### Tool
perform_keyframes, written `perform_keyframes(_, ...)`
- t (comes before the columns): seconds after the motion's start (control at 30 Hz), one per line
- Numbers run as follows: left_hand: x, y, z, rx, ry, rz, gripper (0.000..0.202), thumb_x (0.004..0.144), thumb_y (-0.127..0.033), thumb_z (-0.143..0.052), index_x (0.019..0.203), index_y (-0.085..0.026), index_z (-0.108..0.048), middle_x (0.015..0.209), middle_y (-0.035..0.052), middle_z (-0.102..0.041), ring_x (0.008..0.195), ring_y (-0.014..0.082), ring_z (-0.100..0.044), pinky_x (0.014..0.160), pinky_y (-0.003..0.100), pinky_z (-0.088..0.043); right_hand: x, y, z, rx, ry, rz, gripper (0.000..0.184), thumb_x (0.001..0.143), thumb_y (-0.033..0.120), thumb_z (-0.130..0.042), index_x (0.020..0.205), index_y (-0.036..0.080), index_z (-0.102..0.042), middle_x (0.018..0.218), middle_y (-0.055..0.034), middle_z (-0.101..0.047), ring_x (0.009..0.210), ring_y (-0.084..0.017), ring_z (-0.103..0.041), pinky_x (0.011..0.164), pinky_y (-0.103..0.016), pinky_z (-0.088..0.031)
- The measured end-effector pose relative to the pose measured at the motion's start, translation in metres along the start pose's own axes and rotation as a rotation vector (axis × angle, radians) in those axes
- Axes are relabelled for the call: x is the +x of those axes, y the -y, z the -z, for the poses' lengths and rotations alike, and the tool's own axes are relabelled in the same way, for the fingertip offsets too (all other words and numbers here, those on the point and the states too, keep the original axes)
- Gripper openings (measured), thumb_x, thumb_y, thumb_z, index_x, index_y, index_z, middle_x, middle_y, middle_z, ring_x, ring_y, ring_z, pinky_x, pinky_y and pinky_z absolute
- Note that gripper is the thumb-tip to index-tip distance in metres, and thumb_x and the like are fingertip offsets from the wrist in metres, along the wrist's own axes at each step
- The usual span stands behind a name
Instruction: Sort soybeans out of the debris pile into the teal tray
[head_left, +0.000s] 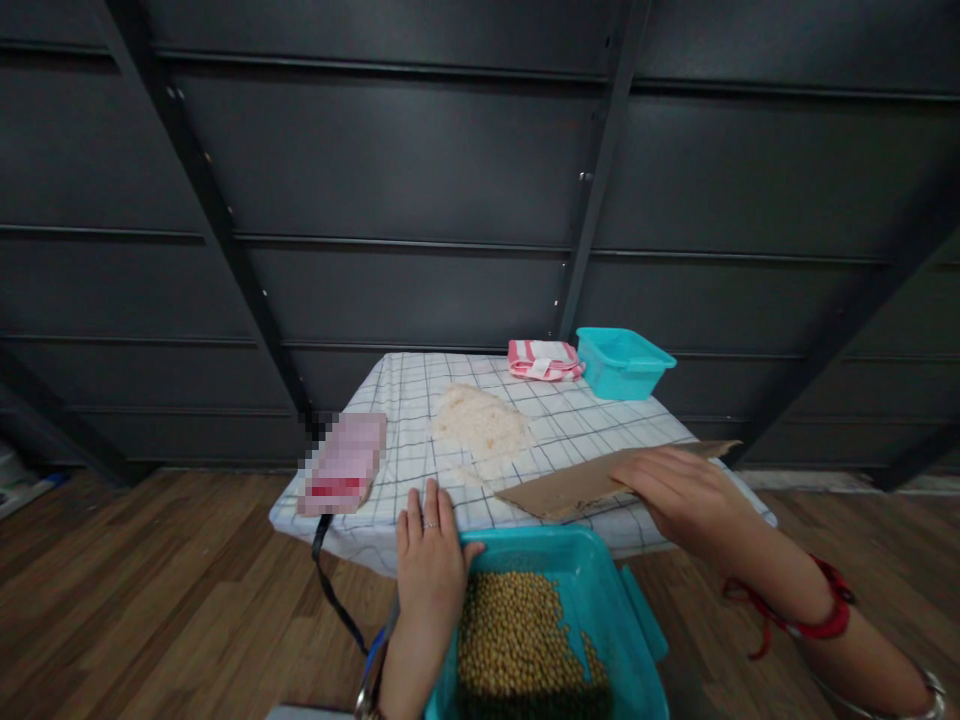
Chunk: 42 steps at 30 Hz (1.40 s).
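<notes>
My left hand [431, 560] rests along the left rim of a teal plastic container [581, 545], thumb hooked over its corner and fingers stretched toward the table's front edge. Many small round yellow-green beans [514, 620] lie inside that container, heaped to the left. In my right hand [686, 495] is a flat piece of brown cardboard [574, 485], pinched along its upper edge and slanted over the tablecloth. Beyond the cardboard's left end, a loose pale heap of what looks like rice [484, 425] spreads on the cloth.
A white checked tablecloth [409, 385] covers the table. At the back right stand a second teal container [622, 375] and a folded red-and-white cloth [544, 360]. A blurred pink item [349, 450] lies at the left edge, with a black strap [330, 580] hanging below. A dark panelled wall stands behind.
</notes>
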<state>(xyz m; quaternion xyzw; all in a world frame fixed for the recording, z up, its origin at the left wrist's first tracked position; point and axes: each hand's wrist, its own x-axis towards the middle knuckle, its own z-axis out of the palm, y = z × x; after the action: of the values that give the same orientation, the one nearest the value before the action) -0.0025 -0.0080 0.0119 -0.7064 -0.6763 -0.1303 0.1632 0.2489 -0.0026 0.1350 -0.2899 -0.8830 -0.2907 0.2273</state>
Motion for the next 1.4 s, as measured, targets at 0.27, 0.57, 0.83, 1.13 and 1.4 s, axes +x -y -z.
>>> perform_keyframes(0.27,0.002,-0.002,0.005,0.013,0.014,0.004,0.054,0.075,-0.037,-0.048,0.119,-0.006,-0.045,0.13,0.0174,-0.043,0.119,0.0336,-0.036,0.092,0.047,-0.039,-0.006,0.0,0.004,-0.054,0.053,-0.026,0.029,0.072,-0.001,-0.033,0.079,0.016,-0.056,0.073,-0.0039,-0.064,0.067,-0.014,-0.058,0.064,-0.027,-0.045)
perform_keyframes(0.57,0.002,-0.001,0.004,0.02,0.003,-0.006,0.055,0.074,-0.038,-0.048,0.119,-0.007,-0.046,0.129,0.0172,-0.044,0.119,0.0333,-0.038,0.091,0.047,-0.039,-0.002,0.003,0.0,-0.012,0.044,-0.012,0.028,0.074,0.0,-0.034,0.08,0.016,-0.056,0.074,-0.0043,-0.064,0.067,-0.013,-0.056,0.064,-0.026,-0.044)
perform_keyframes(0.83,0.0,0.001,-0.002,-0.003,-0.01,-0.014,0.059,0.072,-0.04,-0.05,0.121,-0.007,-0.043,0.13,0.0187,-0.042,0.12,0.0338,-0.036,0.093,0.048,-0.037,-0.002,0.006,0.004,-0.033,0.046,-0.017,0.03,0.072,0.0,-0.033,0.078,0.018,-0.056,0.072,-0.0026,-0.064,0.067,-0.013,-0.057,0.063,-0.026,-0.044)
perform_keyframes(1.13,0.001,-0.001,0.005,0.007,0.019,0.005,0.058,0.071,-0.039,-0.053,0.119,-0.007,-0.045,0.13,0.0167,-0.043,0.119,0.0333,-0.037,0.092,0.046,-0.038,-0.013,0.009,0.007,0.008,0.059,-0.018,0.031,0.07,0.0,-0.033,0.081,0.019,-0.055,0.072,-0.0015,-0.064,0.065,-0.013,-0.057,0.063,-0.027,-0.043)
perform_keyframes(1.4,0.002,-0.002,0.004,0.023,0.003,0.015,0.055,0.072,-0.037,-0.051,0.118,-0.007,-0.047,0.128,0.0159,-0.045,0.117,0.0331,-0.039,0.091,0.046,-0.039,-0.01,0.006,0.005,-0.025,0.077,-0.043,0.032,0.067,-0.002,-0.034,0.081,0.018,-0.055,0.073,-0.0029,-0.064,0.067,-0.014,-0.057,0.065,-0.027,-0.044)
